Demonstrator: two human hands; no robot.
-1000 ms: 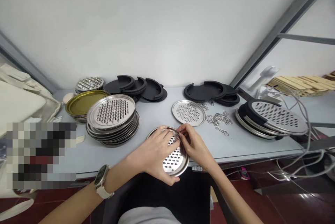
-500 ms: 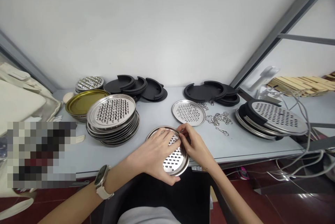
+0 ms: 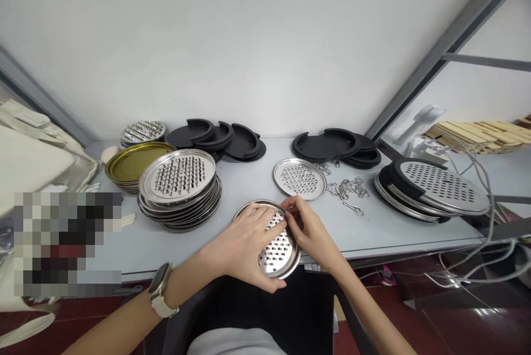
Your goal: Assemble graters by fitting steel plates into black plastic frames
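While both hands [image 3: 244, 247] [image 3: 311, 233] clasp the grater disc [image 3: 276, 252], fingers hide its rim

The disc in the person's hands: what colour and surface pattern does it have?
Shiny silver disc, punched with rows of small grater holes; clearest in the head view.

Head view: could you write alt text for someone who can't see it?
Two hands, left hand and right hand, hold a round metal grater disc at a grey table's near edge. Stacked discs, black rings and hooks lie behind.

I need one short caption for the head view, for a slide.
Both hands, left hand and right hand, hold a perforated steel disc at the table edge, beside stacked discs.
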